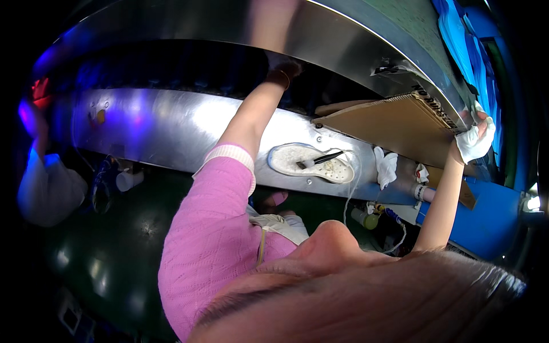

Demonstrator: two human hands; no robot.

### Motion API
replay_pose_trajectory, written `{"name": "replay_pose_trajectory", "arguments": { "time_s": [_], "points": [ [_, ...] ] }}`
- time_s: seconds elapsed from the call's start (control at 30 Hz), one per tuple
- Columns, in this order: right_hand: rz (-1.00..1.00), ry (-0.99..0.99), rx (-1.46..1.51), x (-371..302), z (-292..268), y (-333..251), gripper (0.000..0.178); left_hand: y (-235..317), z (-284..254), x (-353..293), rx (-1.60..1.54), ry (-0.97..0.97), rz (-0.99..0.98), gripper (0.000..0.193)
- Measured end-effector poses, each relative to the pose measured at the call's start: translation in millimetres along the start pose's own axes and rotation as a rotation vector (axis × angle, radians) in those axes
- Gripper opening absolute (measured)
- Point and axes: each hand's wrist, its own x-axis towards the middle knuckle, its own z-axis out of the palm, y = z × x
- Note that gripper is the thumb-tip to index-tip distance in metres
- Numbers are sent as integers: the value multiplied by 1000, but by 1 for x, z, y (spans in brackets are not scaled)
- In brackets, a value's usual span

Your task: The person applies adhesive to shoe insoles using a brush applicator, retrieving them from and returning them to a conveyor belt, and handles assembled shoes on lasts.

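Left hand (pixel 285 64) inside the dark slot (pixel 223 68), right hand (pixel 479 137) by the hood's edge (pixel 433 82) (can't tell either grip).

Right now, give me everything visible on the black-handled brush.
The brush has a slim, dark handle and a paler head; bristle detail is too small to tell. It lies slanted on the white sole-shaped piece, head toward picture left, handle rising rightward to the upper rim. The left hand and right hand are both away from it.

Glossy dark green floor (pixel 131 246); long shiny metal ledge (pixel 166 114), blue-violet glow (pixel 123 123) toward left.
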Motion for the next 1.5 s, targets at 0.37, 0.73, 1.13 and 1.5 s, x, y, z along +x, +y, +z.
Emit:
{"name": "replay_pose_trajectory", "arguments": {
  "time_s": [0.37,0.73,1.13,1.5],
  "points": [
    [-346,57,-229,-3,-2,1,34,-25,22,46,-333,63,-115,51],
    [-299,53,-402,-3,3,-8,44,-116,-68,-144,-1846,-304,-231,42],
    [-304,64,-521,-3,-8,-3,21,-79,-142,-209,-1620,-491,105,92],
    [-284,132,-530,-4,-8,5,25,-90,-143,-202,-1514,-410,117,85]
  ]
}}
